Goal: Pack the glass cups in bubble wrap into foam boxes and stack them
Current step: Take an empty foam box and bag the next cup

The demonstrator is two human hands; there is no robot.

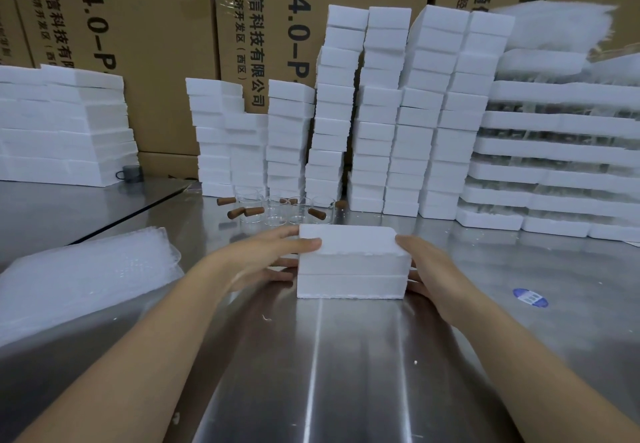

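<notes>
My left hand & right hand grip the foam box by its sides, thumbs on top, box on the steel table. Bubble wrap lies near left. Glass cups stand just behind the box, w/ foam stacks farther back.

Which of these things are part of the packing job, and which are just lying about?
Job: foam box, glass cups, bubble wrap sheets, stacked foam boxes.
Lying about: grey mug, blue sticker, cardboard cartons.
</notes>
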